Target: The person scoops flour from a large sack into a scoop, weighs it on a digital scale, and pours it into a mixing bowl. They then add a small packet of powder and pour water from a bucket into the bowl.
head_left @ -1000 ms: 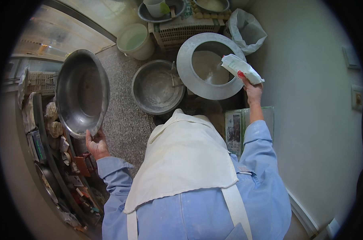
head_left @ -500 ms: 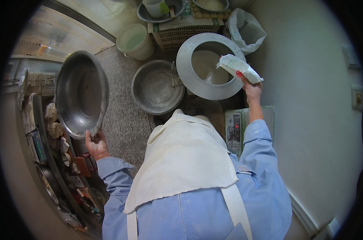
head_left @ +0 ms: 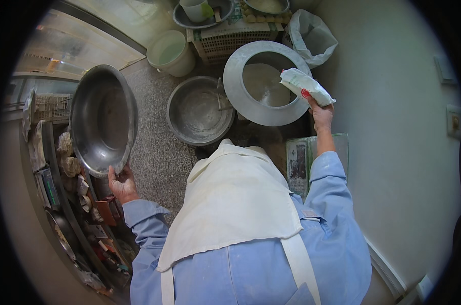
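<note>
My left hand (head_left: 123,187) grips the near rim of a large metal basin (head_left: 106,119), holding it tipped up on its side at the left. In my right hand (head_left: 321,116) is a white plastic packet (head_left: 306,86) with a red mark, held over the right side of a wide-rimmed metal pot (head_left: 240,107). The packet's open end points left over the opening. Pale powder (head_left: 263,84) lies inside the pot. Beside the pot on the floor stands a second metal basin (head_left: 195,119), dusted white, with a scoop-like metal tool (head_left: 223,96) at its right edge.
A white bucket (head_left: 173,55) stands behind the floor basin. At the back are a plastic crate (head_left: 215,50) bearing bowls, and a white sack (head_left: 311,38). A dusty scale (head_left: 297,155) sits below my right forearm. Cluttered shelves (head_left: 70,188) run along the left; a wall (head_left: 388,127) bounds the right.
The packet has shifted very slightly to the right, and its open end looks a little less extended. A red light on the scale no longer shows. My left hand and basin keep their place.
</note>
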`<state>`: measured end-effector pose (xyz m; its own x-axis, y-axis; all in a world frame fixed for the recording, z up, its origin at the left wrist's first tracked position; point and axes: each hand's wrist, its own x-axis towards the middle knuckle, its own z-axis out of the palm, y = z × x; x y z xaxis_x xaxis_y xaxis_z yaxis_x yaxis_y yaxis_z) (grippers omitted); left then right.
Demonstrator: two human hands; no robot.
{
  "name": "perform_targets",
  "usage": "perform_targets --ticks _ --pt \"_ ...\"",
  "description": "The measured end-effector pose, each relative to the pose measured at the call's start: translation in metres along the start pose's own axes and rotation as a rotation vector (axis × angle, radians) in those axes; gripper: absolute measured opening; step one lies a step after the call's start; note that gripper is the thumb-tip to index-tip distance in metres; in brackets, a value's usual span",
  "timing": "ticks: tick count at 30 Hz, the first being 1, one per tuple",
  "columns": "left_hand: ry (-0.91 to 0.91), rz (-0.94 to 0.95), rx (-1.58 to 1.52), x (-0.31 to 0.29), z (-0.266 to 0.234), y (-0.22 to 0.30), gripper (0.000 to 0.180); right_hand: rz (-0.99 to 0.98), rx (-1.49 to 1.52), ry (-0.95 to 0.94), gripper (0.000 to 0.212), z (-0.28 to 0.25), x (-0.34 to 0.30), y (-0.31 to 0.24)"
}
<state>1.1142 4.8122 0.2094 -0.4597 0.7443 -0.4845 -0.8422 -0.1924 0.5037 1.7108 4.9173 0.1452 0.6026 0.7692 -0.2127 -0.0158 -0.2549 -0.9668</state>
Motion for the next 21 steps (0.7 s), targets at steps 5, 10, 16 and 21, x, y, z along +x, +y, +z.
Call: perform_targets --ticks 5,10,16,21 --pt "0.018 0.019 0.004 0.0022 -0.0002 -0.001 0.033 0.039 0.021 0.003 0.037 0.0 -0.0011 0.0002" --pt "0.007 0.018 0.031 0.0041 -0.0003 -0.0002 0.032 -0.016 0.011 0.01 0.038 0.0004 -0.0014 0.0019" --pt "0.0 0.018 0.053 0.0051 0.0026 -0.0001 0.029 0.046 0.033 0.016 0.04 -0.0013 -0.0012 0.0053" --pt "-0.031 0.009 0.062 0.0037 0.0038 -0.0007 0.029 0.058 0.044 0.004 0.04 -0.0023 0.0007 0.0076"
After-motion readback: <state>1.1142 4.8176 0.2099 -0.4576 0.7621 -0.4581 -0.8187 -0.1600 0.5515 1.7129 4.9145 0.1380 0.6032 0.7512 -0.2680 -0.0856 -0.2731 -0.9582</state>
